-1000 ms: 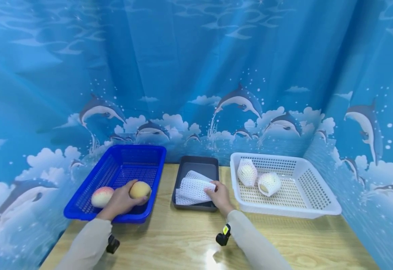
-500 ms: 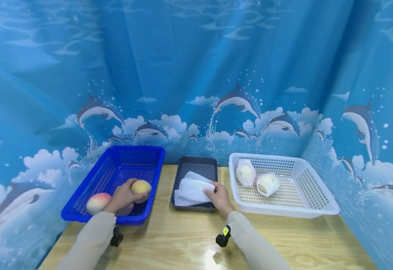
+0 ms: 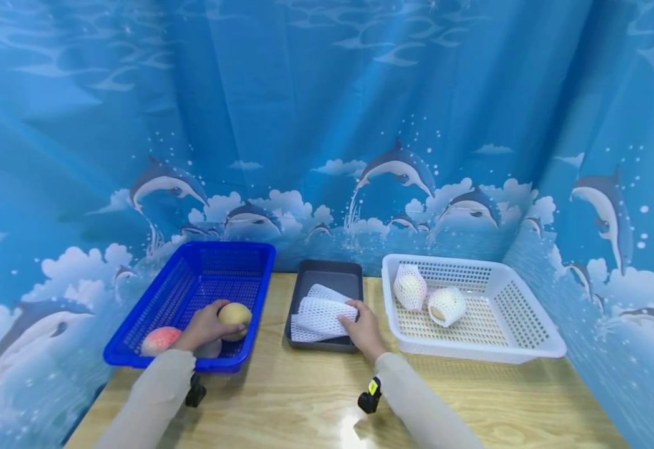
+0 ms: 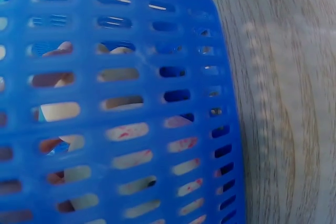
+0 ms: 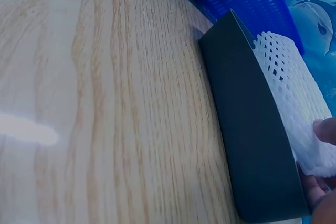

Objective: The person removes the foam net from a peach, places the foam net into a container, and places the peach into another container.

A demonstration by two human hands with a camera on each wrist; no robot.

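Inside the blue basket (image 3: 187, 284), my left hand (image 3: 206, 325) grips a round yellow fruit (image 3: 235, 319), fingers over its far side and thumb at its near side. A pink-and-white peach (image 3: 161, 340) lies left of that wrist, and another pale fruit is partly hidden beneath the hand. In the left wrist view, the basket's slotted wall (image 4: 121, 124) covers most of the hand and fruit. My right hand (image 3: 365, 328) pinches the right end of a white foam net sleeve (image 3: 327, 317), which lies over other sleeves in the dark grey tray (image 3: 332, 272).
To the right stands a white basket (image 3: 528, 312) with two fruits in foam nets, one upright-looking (image 3: 410, 288) and one tilted (image 3: 447, 306). All containers rest on a wooden table (image 3: 282, 405), backed by a blue dolphin curtain (image 3: 315, 125).
The peach has rolled slightly left and turned, with more pink showing. My left hand has shifted a little and keeps its grip on the yellow fruit. The right hand barely moves.
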